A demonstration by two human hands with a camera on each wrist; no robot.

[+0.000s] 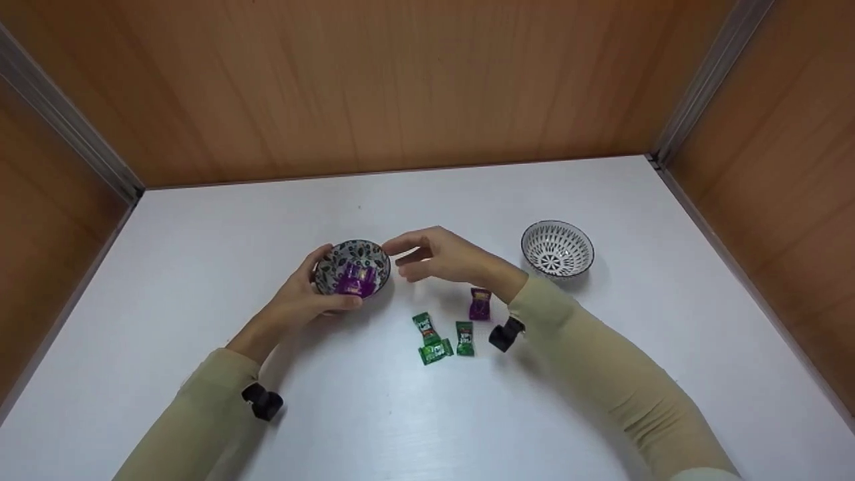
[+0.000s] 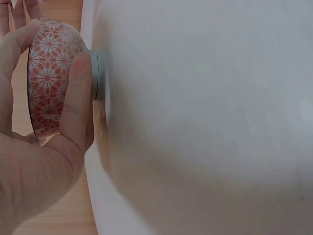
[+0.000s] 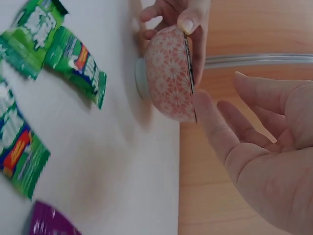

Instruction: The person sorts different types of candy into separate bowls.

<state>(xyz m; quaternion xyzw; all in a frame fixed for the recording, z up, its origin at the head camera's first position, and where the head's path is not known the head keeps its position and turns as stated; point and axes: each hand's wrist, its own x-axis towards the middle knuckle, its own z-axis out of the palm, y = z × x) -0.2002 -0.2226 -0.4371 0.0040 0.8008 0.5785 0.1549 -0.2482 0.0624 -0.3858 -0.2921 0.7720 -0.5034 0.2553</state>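
Note:
My left hand [image 1: 297, 288] grips a small bowl [image 2: 49, 81], thumb at the near side of its rim and fingers around the wall. Its outside has a red-and-white flower pattern, and its inside a dark leaf pattern. Purple-wrapped candies [image 1: 356, 279] lie inside. The bowl's pale foot [image 3: 141, 78] is close over the white table. My right hand [image 1: 444, 256] is at the bowl's right side with nothing in its grasp. Its fingers are loosely bent, and the index fingertip [image 3: 203, 100] is right at the rim.
Three green-wrapped candies [image 1: 465, 339] lie on the white table [image 1: 374, 414] in front of the hands. One purple candy [image 1: 480, 304] lies under the right forearm's near side. A black-and-white patterned bowl [image 1: 557, 250] stands at the right. Wooden panels [image 1: 401, 87] enclose the back and sides.

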